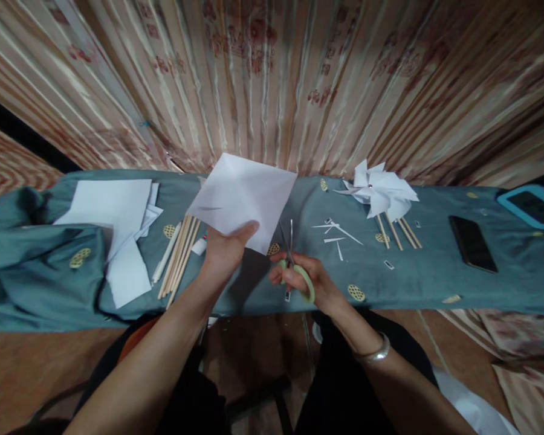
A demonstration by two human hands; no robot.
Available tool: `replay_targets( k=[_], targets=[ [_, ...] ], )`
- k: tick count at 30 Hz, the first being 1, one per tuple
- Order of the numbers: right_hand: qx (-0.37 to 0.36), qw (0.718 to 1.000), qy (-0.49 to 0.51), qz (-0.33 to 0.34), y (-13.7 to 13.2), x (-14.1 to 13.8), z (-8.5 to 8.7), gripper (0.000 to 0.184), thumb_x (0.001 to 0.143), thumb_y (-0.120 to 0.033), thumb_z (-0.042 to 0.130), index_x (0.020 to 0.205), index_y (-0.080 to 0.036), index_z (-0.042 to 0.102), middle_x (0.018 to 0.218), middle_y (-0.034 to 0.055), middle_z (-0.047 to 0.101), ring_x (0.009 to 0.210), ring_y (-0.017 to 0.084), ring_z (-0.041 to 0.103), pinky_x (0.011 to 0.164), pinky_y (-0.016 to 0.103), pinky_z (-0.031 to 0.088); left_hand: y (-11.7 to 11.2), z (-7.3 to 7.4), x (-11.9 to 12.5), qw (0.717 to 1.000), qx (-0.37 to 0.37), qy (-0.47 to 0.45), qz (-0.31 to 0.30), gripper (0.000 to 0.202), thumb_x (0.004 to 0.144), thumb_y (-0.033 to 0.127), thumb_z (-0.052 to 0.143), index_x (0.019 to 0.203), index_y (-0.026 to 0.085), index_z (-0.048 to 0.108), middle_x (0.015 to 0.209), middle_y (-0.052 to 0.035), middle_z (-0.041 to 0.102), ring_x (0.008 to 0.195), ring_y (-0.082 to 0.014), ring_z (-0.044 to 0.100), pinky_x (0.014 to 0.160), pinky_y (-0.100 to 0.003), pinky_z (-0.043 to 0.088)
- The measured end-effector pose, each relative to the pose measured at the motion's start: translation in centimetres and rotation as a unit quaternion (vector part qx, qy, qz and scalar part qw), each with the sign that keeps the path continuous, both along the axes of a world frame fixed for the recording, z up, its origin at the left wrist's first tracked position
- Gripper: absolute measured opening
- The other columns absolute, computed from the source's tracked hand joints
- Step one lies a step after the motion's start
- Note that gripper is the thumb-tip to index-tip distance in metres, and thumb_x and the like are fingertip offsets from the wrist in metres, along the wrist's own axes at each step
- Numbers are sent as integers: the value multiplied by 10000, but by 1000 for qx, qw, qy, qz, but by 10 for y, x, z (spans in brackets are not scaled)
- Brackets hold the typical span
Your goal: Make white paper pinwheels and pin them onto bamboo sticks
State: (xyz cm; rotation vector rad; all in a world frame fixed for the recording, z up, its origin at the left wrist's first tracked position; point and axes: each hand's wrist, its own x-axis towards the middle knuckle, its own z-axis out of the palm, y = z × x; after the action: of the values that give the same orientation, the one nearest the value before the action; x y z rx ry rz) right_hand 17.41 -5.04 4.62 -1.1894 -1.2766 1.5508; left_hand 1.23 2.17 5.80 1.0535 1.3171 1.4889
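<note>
My left hand pinches a square sheet of white paper near its lower edge, thumb on top and the other fingers hidden beneath. Faint creases cross the sheet, and a dark slit-like line shows near its left corner. In my right hand is a pair of scissors with pale green handles; the blades point up and stand slightly apart, close to the sheet's right lower edge. Narrow white paper scraps lie on the cloth to the right of the scissors.
Several white paper pinwheels on wooden sticks lie at the right, before a black phone and a blue-framed device. To the left are loose wooden sticks, a white pen-like stick and stacked paper. A curtain hangs behind.
</note>
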Motion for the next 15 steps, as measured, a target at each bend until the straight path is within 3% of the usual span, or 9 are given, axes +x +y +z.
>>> replay_targets(
  k=[5,9,15],
  targets=[
    [-55,996,-8,75,-11,-4,-7,492,717,-535,750,1005,-144,667,734,13,648,663,130,615,543,234,457,7,1,-5,999,32,11,2,416,588,258,807,969,202,651,909,-76,748,970,-296,687,858,-427,567],
    [-93,993,7,72,-10,-8,-4,472,701,-505,771,972,-135,660,703,1,651,616,107,607,553,229,470,5,3,-2,1000,16,19,-10,380,623,264,804,967,207,654,952,-82,747,1016,-305,674,916,-439,535],
    [-122,991,39,50,-6,-11,3,483,648,-513,793,929,-145,653,659,-5,653,567,104,608,510,215,467,-1,4,5,999,12,-18,-24,543,620,312,813,1124,209,639,946,-60,746,1055,-328,654,963,-463,501]
  ],
)
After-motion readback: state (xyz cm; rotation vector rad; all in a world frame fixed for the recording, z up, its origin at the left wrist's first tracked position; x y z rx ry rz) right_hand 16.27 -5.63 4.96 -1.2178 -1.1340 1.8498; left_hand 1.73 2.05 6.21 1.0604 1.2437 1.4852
